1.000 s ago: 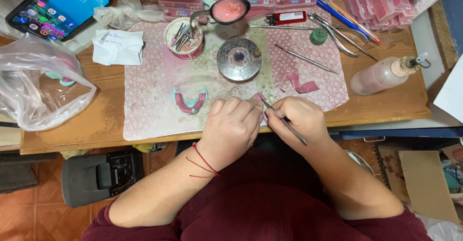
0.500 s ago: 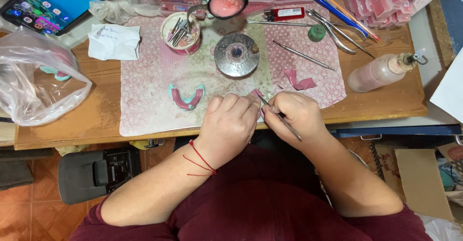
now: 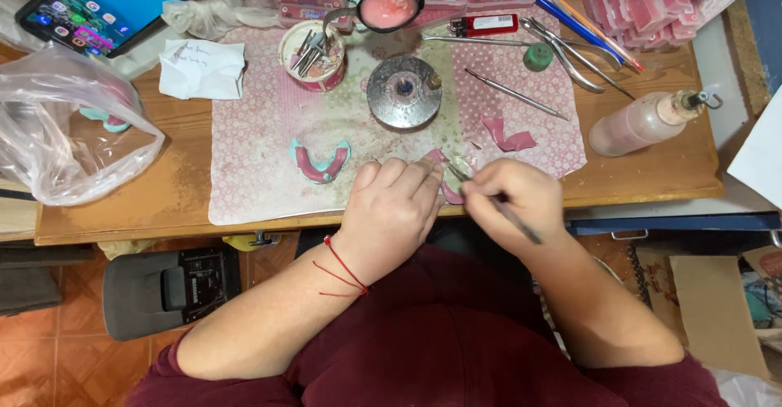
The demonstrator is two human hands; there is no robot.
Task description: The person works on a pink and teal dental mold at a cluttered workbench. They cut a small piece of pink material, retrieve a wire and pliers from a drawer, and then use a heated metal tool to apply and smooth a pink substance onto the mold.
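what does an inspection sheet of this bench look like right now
surface: wooden bench with a patterned mat.
job's things: pink wax piece between both hands; thin metal tool.
clutter: teal-and-pink dental model, round metal burner, wax scraps, cup of tools, squeeze bottle, plastic bag, phone.
hands: left hand holds the piece; right hand grips the tool.
cables: nothing seen.
surroundings: tiled floor, cardboard.

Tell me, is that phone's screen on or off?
On: the phone at the desk's far left corner shows a lit blue screen with rows of coloured icons.
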